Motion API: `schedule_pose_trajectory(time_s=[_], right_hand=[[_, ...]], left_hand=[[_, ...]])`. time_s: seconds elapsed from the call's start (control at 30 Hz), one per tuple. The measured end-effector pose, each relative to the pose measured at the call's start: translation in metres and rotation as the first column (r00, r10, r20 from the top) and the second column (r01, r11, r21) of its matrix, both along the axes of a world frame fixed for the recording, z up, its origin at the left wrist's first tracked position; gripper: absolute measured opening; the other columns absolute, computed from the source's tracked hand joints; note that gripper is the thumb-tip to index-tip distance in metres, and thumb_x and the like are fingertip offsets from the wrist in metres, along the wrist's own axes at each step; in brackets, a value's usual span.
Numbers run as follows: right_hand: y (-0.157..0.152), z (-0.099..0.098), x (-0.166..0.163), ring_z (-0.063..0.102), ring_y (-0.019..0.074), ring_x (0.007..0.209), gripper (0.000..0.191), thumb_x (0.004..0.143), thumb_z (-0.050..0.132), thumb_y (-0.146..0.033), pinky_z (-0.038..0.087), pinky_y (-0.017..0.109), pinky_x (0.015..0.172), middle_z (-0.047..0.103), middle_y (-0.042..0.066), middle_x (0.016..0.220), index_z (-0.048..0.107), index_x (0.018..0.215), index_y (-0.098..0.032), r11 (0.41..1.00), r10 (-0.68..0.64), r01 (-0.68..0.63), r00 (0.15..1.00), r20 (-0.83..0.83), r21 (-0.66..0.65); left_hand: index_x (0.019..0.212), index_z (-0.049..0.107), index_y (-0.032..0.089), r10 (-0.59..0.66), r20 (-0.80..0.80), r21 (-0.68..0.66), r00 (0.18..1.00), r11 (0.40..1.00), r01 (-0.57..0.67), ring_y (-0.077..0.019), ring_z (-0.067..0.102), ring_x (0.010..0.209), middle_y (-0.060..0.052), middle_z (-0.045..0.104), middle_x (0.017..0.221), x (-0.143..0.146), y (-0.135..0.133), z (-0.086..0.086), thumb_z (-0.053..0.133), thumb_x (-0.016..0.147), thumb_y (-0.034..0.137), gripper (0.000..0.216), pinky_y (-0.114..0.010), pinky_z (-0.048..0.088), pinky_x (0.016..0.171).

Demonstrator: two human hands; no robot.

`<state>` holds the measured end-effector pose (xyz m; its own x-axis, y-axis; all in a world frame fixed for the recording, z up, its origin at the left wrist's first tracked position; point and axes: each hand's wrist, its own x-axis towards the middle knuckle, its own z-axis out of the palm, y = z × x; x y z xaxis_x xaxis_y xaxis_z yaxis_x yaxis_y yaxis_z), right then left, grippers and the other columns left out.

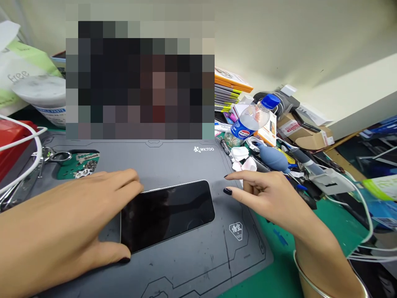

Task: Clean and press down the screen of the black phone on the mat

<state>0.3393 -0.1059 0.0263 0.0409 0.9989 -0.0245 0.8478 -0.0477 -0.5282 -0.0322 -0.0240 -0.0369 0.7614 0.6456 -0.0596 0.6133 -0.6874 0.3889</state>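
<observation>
A smartphone (169,215) lies at a slant on the grey work mat (173,161), its dark, glossy screen facing up. My left hand (102,207) grips its left end, with the thumb at the near edge and the fingers over the far edge. Some of that end is hidden beneath the hand. To the right of the phone, apart from it, my right hand (263,192) hovers over the mat's right side. Its index finger and thumb stretch out with a gap between them, the other fingers curl in, and it holds nothing.
A plastic bottle (248,120), a blue-grey air blower (273,158), boxes and tools crowd the right. Small screws fill a mat recess (79,164) at left, beside scissors (56,155) and a white tub (43,97). A pixelated patch covers the back.
</observation>
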Motion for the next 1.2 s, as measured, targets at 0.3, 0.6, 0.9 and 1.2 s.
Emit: schedule_pose_trajectory(time_s=[0.3, 0.6, 0.9, 1.2], right_hand=[[0.0, -0.006, 0.003, 0.072, 0.0145, 0.06, 0.016, 0.097, 0.074, -0.025, 0.057, 0.026, 0.059, 0.08, -0.002, 0.073, 0.086, 0.107, -0.021, 0.966, 0.193, -0.193, 0.981, 0.018, 0.175], [-0.002, -0.006, 0.001, 0.08, 0.0188, 0.092, 0.02, 0.11, 0.066, -0.015, 0.063, 0.029, 0.083, 0.083, 0.007, 0.105, 0.085, 0.114, -0.02, 0.825, 0.496, -0.519, 0.855, 0.152, 0.223], [-0.001, -0.006, 0.0, 0.08, 0.017, 0.09, 0.02, 0.114, 0.066, -0.02, 0.062, 0.025, 0.081, 0.082, 0.007, 0.104, 0.086, 0.117, -0.019, 0.8, 0.547, -0.568, 0.823, 0.154, 0.195], [-0.001, -0.008, 0.001, 0.08, 0.0199, 0.092, 0.021, 0.112, 0.069, -0.02, 0.062, 0.029, 0.084, 0.082, 0.008, 0.105, 0.085, 0.125, -0.02, 0.821, 0.534, -0.551, 0.834, 0.139, 0.152]], left_hand=[[0.121, 0.075, 0.036, -0.043, -0.048, 0.109, 0.998, 0.993, 0.048, -0.0435, 0.078, 0.115, -0.009, 0.076, 0.142, -0.003, 0.006, -0.011, 0.082, 0.077, 0.055, 0.049, -0.049, 0.064, 0.079], [0.115, 0.076, 0.034, -0.025, -0.06, 0.121, 0.998, 0.992, 0.032, -0.0409, 0.078, 0.11, -0.009, 0.078, 0.135, 0.003, 0.001, -0.005, 0.085, 0.072, 0.047, 0.046, -0.049, 0.062, 0.078], [0.113, 0.078, 0.033, -0.022, -0.078, 0.063, 0.997, 0.998, 0.027, -0.039, 0.078, 0.103, -0.009, 0.078, 0.13, 0.008, 0.003, -0.002, 0.088, 0.069, 0.042, 0.047, -0.05, 0.063, 0.077], [0.105, 0.076, 0.032, 0.008, -0.149, 0.026, 0.989, 1.0, -0.004, -0.0384, 0.078, 0.103, -0.009, 0.078, 0.13, 0.018, 0.001, 0.015, 0.089, 0.068, 0.04, 0.039, -0.052, 0.065, 0.079]])
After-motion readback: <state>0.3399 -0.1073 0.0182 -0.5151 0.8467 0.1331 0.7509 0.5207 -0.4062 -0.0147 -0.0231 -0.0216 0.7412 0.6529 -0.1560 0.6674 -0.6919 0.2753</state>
